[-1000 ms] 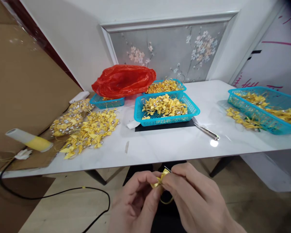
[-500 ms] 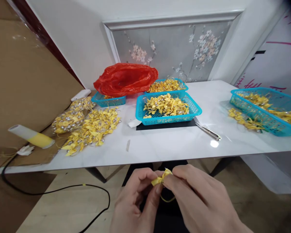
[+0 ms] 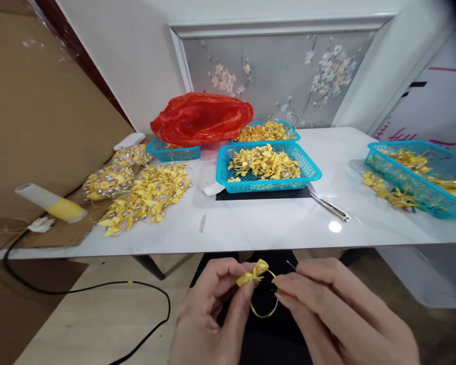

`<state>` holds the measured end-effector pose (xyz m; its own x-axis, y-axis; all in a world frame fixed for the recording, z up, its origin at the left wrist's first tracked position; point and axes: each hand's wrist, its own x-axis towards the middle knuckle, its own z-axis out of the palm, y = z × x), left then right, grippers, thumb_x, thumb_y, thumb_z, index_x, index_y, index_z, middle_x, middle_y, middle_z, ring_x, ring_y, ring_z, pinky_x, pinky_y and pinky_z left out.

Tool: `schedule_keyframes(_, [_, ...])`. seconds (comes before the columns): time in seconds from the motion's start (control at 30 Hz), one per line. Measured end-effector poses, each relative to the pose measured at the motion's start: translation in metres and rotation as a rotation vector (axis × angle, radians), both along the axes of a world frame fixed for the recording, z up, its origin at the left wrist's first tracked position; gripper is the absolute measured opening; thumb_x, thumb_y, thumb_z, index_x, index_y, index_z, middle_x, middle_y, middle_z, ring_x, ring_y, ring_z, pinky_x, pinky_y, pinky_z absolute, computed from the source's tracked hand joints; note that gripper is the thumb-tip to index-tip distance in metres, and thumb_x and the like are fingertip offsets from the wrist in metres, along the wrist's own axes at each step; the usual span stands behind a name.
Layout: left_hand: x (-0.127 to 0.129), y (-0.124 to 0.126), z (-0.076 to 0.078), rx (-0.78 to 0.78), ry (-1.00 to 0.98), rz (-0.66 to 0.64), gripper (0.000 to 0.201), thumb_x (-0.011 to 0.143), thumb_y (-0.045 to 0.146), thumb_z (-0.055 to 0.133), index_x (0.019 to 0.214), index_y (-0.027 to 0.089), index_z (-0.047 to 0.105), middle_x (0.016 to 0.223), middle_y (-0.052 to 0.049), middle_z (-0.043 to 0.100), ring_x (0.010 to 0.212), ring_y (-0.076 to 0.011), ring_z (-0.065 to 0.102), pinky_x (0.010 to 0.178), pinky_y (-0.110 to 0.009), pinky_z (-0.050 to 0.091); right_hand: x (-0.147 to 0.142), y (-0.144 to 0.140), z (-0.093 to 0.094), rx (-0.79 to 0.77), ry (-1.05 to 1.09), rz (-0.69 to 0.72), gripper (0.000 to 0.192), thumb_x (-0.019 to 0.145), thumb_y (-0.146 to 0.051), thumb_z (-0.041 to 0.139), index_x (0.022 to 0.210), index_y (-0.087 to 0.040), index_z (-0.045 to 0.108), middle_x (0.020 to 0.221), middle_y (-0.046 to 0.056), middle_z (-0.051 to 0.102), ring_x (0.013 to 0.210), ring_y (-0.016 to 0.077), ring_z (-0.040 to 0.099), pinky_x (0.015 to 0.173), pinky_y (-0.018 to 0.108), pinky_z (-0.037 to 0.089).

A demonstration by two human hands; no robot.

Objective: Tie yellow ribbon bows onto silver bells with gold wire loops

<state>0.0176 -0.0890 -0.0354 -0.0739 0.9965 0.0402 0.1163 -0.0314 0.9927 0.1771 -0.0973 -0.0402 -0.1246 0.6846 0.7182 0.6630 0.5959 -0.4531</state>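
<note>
Below the front edge of the white table (image 3: 273, 228), my left hand (image 3: 209, 314) pinches a small yellow ribbon bow (image 3: 253, 272) between thumb and forefinger. A loop of gold cord (image 3: 264, 310) hangs from the bow. My right hand (image 3: 338, 309) sits just right of the bow, fingertips pinched on a thin needle (image 3: 291, 264) and the cord's end. Both hands hover over my lap, apart from the table.
A blue basket (image 3: 268, 185) of yellow bows stands mid-table, scissors (image 3: 330, 207) to its right. Another blue basket (image 3: 414, 177) sits far right, a red plastic bag (image 3: 201, 117) at the back. Loose bows (image 3: 148, 195) are piled left, beside a glue gun (image 3: 49, 204) with a black cable (image 3: 79, 290).
My right hand has drawn away to the right from the bow, exposing the gold cord loop. The view has shifted slightly.
</note>
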Motion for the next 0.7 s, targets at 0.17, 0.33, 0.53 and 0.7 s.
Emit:
schedule_keyframes(0.17, [0.002, -0.003, 0.002, -0.051, -0.031, 0.008, 0.006, 0.079, 0.028, 0.072, 0.083, 0.028, 0.067, 0.086, 0.003, 0.081, 0.081, -0.015, 0.076, 0.069, -0.013, 0.058, -0.004, -0.002, -0.012, 0.003, 0.034, -0.01, 0.014, 0.089, -0.008, 0.061, 0.097, -0.017, 0.068, 0.085, 0.006, 0.066, 0.067, 0.0149, 0.068, 0.059, 0.02, 0.059])
schedule_keyframes(0.33, [0.003, -0.004, 0.007, -0.099, -0.114, -0.036, 0.007, 0.078, 0.025, 0.073, 0.08, 0.028, 0.067, 0.08, 0.005, 0.08, 0.072, -0.0106, 0.075, 0.065, -0.009, 0.055, -0.004, 0.009, -0.013, 0.011, 0.028, 0.085, 0.018, 0.09, -0.005, 0.059, 0.099, -0.017, 0.067, 0.085, 0.005, 0.063, 0.069, 0.0125, 0.067, 0.062, 0.019, 0.058])
schedule_keyframes(0.53, [0.002, -0.003, 0.007, -0.094, -0.152, -0.051, 0.008, 0.077, 0.024, 0.074, 0.078, 0.029, 0.069, 0.079, 0.006, 0.079, 0.071, -0.0095, 0.073, 0.065, -0.009, 0.055, -0.005, 0.012, -0.013, -0.002, 0.055, 0.11, 0.017, 0.088, -0.002, 0.059, 0.094, -0.017, 0.066, 0.084, 0.004, 0.061, 0.068, 0.0104, 0.063, 0.058, 0.019, 0.054])
schedule_keyframes(0.7, [0.002, -0.002, 0.007, -0.104, -0.175, -0.053, 0.008, 0.077, 0.023, 0.076, 0.078, 0.028, 0.069, 0.075, 0.006, 0.077, 0.069, -0.0091, 0.072, 0.062, -0.008, 0.054, -0.004, 0.013, -0.015, 0.017, 0.063, 0.169, 0.018, 0.086, 0.001, 0.061, 0.094, -0.015, 0.066, 0.084, 0.004, 0.061, 0.069, 0.0113, 0.06, 0.058, 0.021, 0.053])
